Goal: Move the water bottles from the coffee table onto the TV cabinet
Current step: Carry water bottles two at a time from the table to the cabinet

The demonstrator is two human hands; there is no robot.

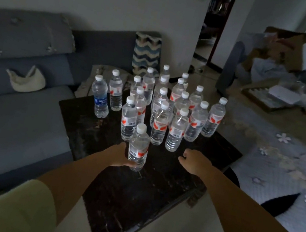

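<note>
While the left hand (116, 155) holds the nearest clear plastic water bottle (138, 147) low on the dark bench (156, 187), lift it straight up, with the right hand (194, 161) loose and empty beside.

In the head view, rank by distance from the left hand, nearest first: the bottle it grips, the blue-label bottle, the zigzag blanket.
1. Gripped bottle, in the left hand.
2. Blue-label bottle, back left on the coffee table.
3. Zigzag blanket, draped over the sofa behind.
</note>
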